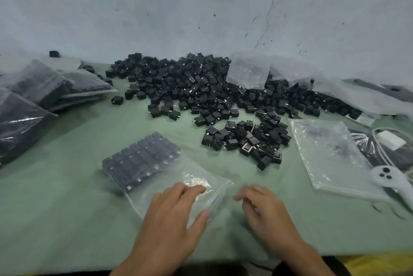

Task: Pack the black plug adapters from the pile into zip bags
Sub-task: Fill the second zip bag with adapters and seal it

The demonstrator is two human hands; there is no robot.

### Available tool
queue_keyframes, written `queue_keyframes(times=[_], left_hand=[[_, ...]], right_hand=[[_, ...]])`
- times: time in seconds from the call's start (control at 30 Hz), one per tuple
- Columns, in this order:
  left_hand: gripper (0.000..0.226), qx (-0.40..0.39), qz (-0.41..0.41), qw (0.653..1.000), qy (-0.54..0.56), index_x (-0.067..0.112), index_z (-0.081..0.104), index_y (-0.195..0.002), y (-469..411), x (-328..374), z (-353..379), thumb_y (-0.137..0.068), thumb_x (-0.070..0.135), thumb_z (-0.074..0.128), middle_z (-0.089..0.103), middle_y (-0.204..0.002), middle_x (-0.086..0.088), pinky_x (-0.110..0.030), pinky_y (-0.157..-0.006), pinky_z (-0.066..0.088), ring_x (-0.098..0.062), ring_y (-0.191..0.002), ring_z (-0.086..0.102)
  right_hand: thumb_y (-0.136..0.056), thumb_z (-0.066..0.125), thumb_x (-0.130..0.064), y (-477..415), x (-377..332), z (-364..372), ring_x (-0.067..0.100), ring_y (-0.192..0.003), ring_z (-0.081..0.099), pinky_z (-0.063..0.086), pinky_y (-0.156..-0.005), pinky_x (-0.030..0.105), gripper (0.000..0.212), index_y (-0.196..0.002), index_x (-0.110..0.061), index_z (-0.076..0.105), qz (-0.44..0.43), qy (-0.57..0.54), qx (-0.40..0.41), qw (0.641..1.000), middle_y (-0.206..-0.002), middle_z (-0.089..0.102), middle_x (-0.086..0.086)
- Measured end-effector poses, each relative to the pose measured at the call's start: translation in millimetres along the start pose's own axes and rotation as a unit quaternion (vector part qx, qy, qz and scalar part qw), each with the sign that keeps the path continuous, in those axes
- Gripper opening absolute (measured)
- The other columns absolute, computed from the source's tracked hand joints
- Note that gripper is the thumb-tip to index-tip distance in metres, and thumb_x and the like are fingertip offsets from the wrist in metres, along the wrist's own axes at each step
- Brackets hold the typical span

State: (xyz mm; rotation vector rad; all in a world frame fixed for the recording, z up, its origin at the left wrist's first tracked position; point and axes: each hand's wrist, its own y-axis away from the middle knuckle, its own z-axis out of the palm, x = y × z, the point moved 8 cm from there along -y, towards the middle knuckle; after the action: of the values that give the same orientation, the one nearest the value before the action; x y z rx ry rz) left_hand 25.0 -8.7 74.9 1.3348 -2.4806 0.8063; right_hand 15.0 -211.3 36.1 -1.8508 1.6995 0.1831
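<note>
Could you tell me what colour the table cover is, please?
The table cover is pale green, head view.

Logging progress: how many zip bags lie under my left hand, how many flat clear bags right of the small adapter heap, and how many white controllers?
Part-filled zip bag: 1
Flat clear bag: 1
White controller: 1
Total: 3

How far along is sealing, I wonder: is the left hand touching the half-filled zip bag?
Touching. The head view shows the left hand lying on the zip bag, fingers and thumb flat on its empty plastic end.
</note>
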Motion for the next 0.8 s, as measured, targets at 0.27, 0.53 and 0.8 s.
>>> queue_keyframes(times=[0.27,0.53,0.8], left_hand=[[0.062,0.041,-0.038,0.998,-0.022,0.031,0.049,-0.114,53,-19,-2,-0.061,0.063,0.056,0.059,-0.072,0.006,-0.019,-0.052,0.051,-0.012,-0.056,0.063],[0.058,0.034,-0.062,0.997,-0.01,0.034,0.055,-0.109,58,-14,0,-0.06,0.061,0.066,0.058,-0.071,0.014,-0.014,-0.049,0.046,-0.002,-0.052,0.055],[0.032,0.052,-0.114,0.991,-0.053,0.03,0.072,-0.096,47,-19,3,-0.065,0.033,0.08,0.06,-0.058,0.012,-0.023,-0.039,0.043,-0.016,-0.046,0.059]], right_hand=[[-0.093,0.064,-0.04,-63,97,-19,0.022,-0.078,0.053,0.043,-0.072,0.033,0.017,-0.099,-0.026,0.055,0.213,0.086,0.067,0.971,-0.105,0.044,0.001],[-0.086,0.069,-0.025,-42,110,-28,0.023,-0.076,0.055,0.038,-0.067,0.034,0.021,-0.088,-0.025,0.049,0.282,-0.054,0.11,0.952,-0.091,0.061,0.001],[-0.085,0.072,-0.002,27,18,24,0.022,-0.063,0.066,0.055,-0.058,0.027,0.03,-0.113,-0.014,0.069,0.252,-0.468,-0.072,0.844,-0.082,0.073,0.011]])
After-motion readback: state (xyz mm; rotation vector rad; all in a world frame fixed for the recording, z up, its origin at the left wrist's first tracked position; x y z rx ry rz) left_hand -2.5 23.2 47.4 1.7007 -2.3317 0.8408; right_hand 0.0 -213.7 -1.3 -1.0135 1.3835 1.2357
